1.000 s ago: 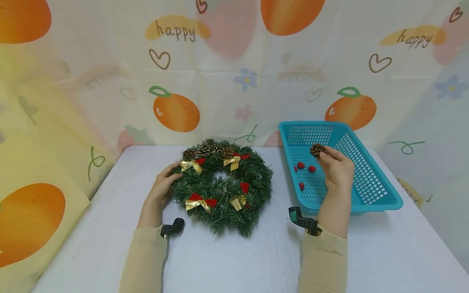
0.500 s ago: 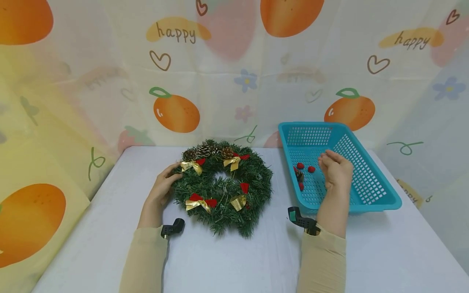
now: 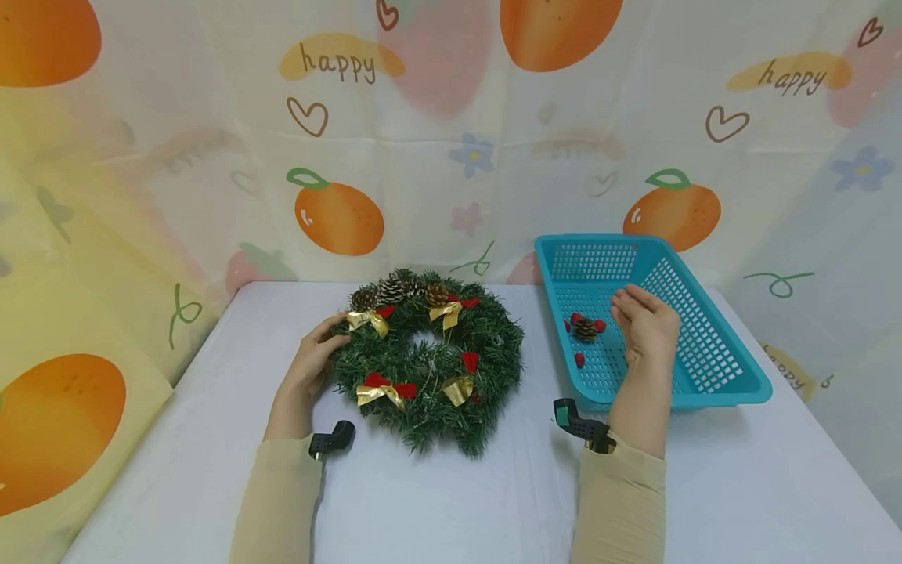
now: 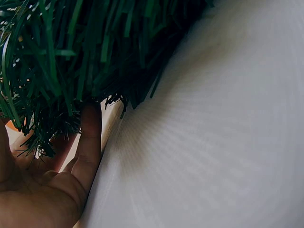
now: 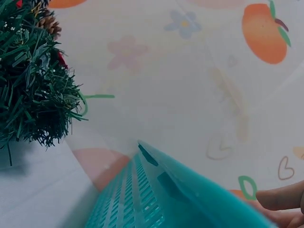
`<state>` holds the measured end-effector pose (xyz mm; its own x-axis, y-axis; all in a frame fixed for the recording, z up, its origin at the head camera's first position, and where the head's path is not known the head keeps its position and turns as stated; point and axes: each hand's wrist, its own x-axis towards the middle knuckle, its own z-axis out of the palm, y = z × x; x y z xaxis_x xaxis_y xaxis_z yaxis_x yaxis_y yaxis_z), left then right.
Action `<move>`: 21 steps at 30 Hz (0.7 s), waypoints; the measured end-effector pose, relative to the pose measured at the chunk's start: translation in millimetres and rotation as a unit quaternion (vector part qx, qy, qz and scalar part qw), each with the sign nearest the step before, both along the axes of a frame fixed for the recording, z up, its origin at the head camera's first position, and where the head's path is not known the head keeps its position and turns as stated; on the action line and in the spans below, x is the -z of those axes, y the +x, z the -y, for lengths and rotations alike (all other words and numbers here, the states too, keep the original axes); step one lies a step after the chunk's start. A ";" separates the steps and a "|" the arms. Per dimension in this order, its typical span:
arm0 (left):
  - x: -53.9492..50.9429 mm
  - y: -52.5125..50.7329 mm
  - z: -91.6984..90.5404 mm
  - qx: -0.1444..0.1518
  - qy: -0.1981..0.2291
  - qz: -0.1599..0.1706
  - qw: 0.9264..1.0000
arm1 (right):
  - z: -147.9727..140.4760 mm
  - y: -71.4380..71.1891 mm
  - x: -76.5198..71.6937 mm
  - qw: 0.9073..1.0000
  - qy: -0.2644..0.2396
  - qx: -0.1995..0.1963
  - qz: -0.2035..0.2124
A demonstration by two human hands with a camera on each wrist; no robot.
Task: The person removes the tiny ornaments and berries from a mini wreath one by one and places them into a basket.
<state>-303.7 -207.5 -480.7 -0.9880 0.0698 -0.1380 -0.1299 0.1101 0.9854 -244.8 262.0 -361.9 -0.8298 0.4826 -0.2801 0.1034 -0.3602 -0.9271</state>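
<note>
A green Christmas wreath [image 3: 493,368] lies on the table, trimmed with gold-and-red bows [image 3: 382,390] and several pine cones [image 3: 390,291] at its far left. My left hand [image 3: 310,360] grips the wreath's left edge; in the left wrist view the fingers [image 4: 90,147] reach in under the needles. Over the blue basket [image 3: 726,345] my right hand [image 3: 648,325] hovers with loosely bent fingers and nothing visible in them. A loose pine cone [image 3: 586,329] rests on the basket floor, left of that hand, among several small red pieces [image 3: 579,360].
The basket's raised rim [image 5: 190,180] stands close to my right hand in the right wrist view. White cloth [image 3: 451,509] covers the table. Behind it hangs a fruit-print curtain [image 3: 451,196]. Each wrist wears a black camera mount [image 3: 585,423].
My right hand has let go of a pine cone, which dropped into the basket and rolled among the red pieces. The left hand and the wreath have stayed put.
</note>
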 end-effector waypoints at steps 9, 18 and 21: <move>3.1 -0.3 1.8 0.002 -0.015 -0.013 1.000 | 1.7 -1.2 0.4 1.000 0.007 0.003 -0.010; -0.2 -0.3 1.1 0.000 -0.022 -0.006 1.000 | 3.4 -3.0 0.2 1.000 0.005 0.007 -0.028; 0.0 -0.2 1.1 0.000 -0.018 -0.005 1.000 | 4.7 -3.3 -0.4 0.999 0.004 0.004 -0.035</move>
<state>-304.0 -208.6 -480.7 -0.9893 0.0643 -0.1310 -0.1206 0.1457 0.9819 -248.1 257.3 -361.5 -0.8433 0.4909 -0.2186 0.0363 -0.3538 -0.9346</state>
